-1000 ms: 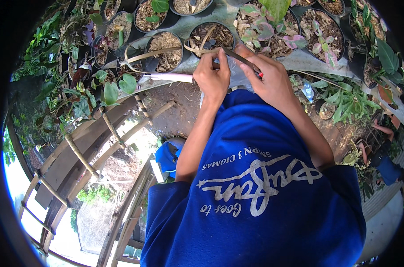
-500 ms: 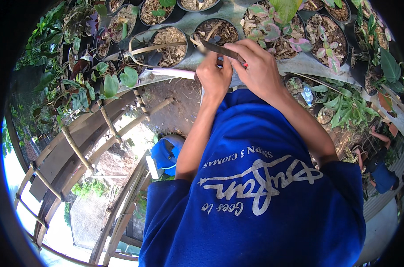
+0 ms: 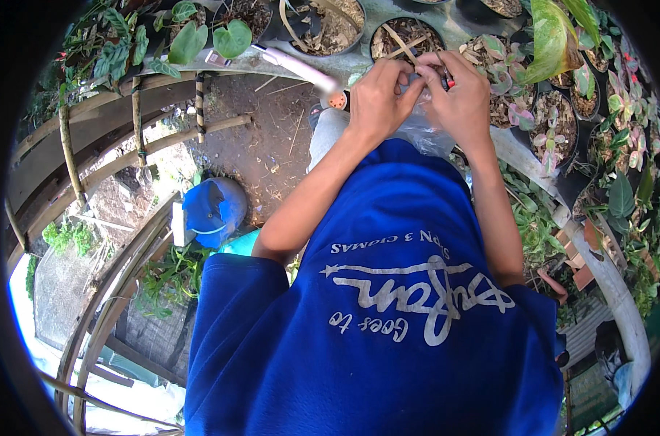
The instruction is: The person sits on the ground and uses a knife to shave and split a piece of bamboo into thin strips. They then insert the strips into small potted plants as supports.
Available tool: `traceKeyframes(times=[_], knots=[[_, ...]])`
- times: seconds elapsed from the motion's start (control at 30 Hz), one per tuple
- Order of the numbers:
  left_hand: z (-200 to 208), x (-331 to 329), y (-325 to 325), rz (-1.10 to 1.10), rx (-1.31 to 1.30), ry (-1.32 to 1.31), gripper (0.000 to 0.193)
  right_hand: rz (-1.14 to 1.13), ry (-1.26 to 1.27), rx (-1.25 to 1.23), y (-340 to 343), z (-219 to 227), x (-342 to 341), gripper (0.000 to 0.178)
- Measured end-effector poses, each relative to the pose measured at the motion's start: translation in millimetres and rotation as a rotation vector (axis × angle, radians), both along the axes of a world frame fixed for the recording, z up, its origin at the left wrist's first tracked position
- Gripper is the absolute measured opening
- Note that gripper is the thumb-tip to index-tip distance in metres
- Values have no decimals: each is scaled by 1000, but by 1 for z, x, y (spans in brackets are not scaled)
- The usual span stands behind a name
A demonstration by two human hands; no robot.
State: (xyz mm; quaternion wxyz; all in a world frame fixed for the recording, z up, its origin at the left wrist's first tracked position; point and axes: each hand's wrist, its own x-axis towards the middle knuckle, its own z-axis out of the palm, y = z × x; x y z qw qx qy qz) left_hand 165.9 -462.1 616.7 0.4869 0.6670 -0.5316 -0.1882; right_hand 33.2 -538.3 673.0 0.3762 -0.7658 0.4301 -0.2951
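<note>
My left hand [image 3: 379,102] is closed at the near side of a black pot [image 3: 373,45] filled with wood chips. Its fingertips pinch the lower end of a pale, dry strip [image 3: 400,41] that slants over the chips. Right beside it my right hand [image 3: 461,98] is also closed, its fingertips nearly touching those of the left. It grips a knife; a red bit of the handle [image 3: 450,83] shows between the fingers, while the blade is mostly hidden. Crumpled clear plastic [image 3: 426,132] lies below the hands, against my shirt.
A pale pink rod [image 3: 294,67] sticks out left of my hands. Pink-and-green leafy plants [image 3: 552,142] in pots stand at the right, heart-leaved ones [image 3: 232,38] at the upper left. Lower left are a blue bucket [image 3: 224,207] and a wooden pole railing [image 3: 137,120]. Another person's arm [image 3: 553,285] shows at right.
The view has shifted, so the pots and both hands sit further right and higher. The long dark blade that showed between my hands is now mostly hidden. Clear plastic has come into sight below them.
</note>
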Motion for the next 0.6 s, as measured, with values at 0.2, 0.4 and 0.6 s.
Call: traceKeyframes(times=[0.2,0.4,0.6], knots=[[-6,28,9,87,-229,-173,89,-58,68,68,-1,0,3,15],[-9,35,-6,-129,-150,-167,103,-83,126,202,0,-2,4,18],[-13,41,-13,-91,-176,-186,102,-64,-12,209,5,-4,9,14]])
